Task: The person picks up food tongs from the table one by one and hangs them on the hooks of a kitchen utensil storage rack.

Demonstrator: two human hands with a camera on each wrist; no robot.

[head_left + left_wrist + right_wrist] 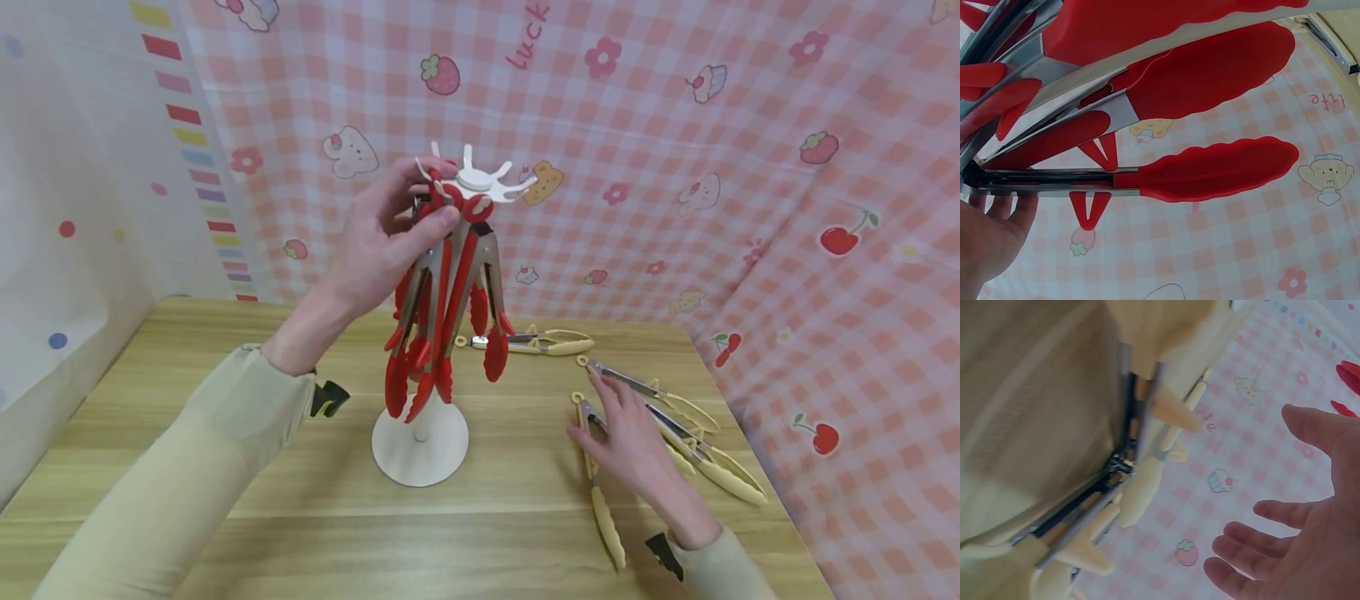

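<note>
My left hand (367,246) grips the top of red-tipped tongs (396,385) at a hook of the white rotating rack (475,178), fingers behind and thumb in front. Other red tongs (495,354) hang by their ring ends from the hooks around it, heads pointing down. In the left wrist view the fingers (1013,209) lie against the metal arm of red tongs (1216,169). Low over several cream-yellow tongs (603,517) at the right of the table, my right hand (637,442) has its fingers spread. The right wrist view shows that hand (1291,544) with nothing in its palm.
The rack's round white base (420,467) stands on the wood-grain table (300,517). Another pair of cream-yellow tongs (566,343) lies behind it, near the back edge. A pink checked cloth (570,125) hangs behind and to the right; a white dotted cloth (82,167) is at left.
</note>
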